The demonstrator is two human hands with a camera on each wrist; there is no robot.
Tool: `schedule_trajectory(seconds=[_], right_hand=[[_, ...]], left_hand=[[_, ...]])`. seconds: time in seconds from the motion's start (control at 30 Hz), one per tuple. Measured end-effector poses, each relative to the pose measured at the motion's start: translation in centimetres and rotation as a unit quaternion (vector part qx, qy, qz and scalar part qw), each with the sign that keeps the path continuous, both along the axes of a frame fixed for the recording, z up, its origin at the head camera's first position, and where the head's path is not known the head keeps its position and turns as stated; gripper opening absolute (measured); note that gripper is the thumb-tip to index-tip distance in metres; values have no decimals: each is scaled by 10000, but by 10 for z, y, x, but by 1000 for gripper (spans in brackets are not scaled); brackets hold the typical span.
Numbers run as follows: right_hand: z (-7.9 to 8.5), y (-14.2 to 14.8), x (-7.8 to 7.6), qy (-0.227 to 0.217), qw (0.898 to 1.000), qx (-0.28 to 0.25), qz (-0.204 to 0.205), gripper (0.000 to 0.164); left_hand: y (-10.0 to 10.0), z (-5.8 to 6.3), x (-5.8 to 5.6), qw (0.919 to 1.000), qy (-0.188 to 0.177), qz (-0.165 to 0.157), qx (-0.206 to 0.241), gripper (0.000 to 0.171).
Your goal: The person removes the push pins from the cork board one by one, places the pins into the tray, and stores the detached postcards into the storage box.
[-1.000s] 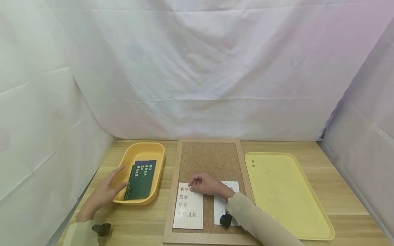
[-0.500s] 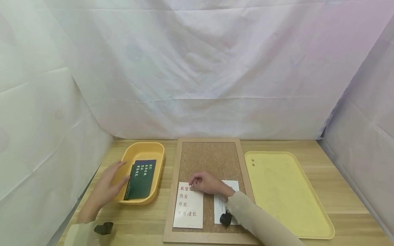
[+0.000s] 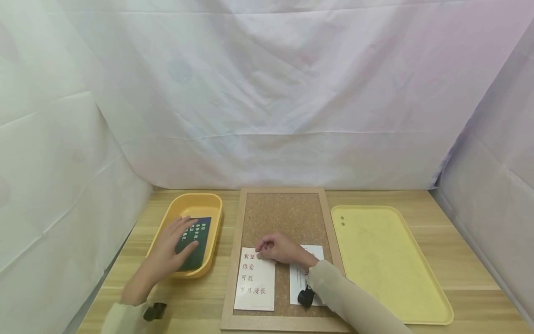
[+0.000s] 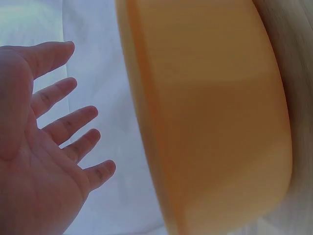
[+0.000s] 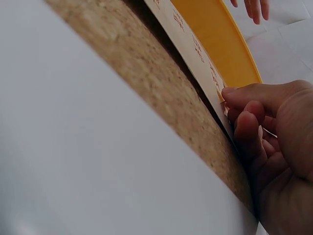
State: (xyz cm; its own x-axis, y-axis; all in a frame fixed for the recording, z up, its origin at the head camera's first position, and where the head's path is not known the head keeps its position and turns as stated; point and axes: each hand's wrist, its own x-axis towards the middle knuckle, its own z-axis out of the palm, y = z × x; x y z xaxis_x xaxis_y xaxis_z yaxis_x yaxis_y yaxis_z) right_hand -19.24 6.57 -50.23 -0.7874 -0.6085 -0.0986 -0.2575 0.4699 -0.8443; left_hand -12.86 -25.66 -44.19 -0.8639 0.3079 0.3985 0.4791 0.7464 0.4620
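My left hand (image 3: 168, 250) hovers over the yellow bin (image 3: 218, 199) with its fingers spread, and the left wrist view shows nothing in its palm. Beneath it, a dark green card (image 3: 200, 241) with pale writing lies in the bin, partly covered by the hand. My right hand (image 3: 277, 248) pinches a small pushpin (image 5: 223, 102) at the upper edge of a white card (image 3: 255, 292) with red writing. Only the pin's thin point shows past the thumb. That card rests on the framed corkboard (image 3: 288, 213), its top right corner hidden by the fingers.
A second white card (image 3: 295, 283) lies on the corkboard's right side, partly under my right wrist. To the right is a pale yellow tray (image 3: 392, 269) with two small tacks (image 3: 342, 221) near its far left corner. White cloth walls (image 3: 283, 93) surround the table.
My left hand has moved right, from the bin's left rim to above the green card. The right hand stays at the top of the white card.
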Motion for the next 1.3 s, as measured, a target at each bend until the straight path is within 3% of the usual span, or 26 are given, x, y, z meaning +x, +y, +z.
schedule_trajectory(seconds=[0.27, 0.47, 0.7, 1.03, 1.3], right_hand=[[0, -1, 0, 70, 10000, -12, -28, 4], [-2, -2, -1, 156, 9999, -30, -11, 4], [-1, -2, -1, 51, 10000, -71, -16, 5], [-2, -3, -2, -2, 10000, -36, -28, 4], [0, -2, -2, 13, 10000, 57, 26, 3]], left_hand=[[25, -1, 3, 9979, 393, -353, -363, 54], [38, 2, 5, 9974, 351, -511, -365, 54], [47, 3, 7, 9948, 543, -679, -531, 57], [64, -1, 9, 9927, 145, -683, -987, 62], [78, -10, 12, 9880, 346, -1058, -1071, 53]])
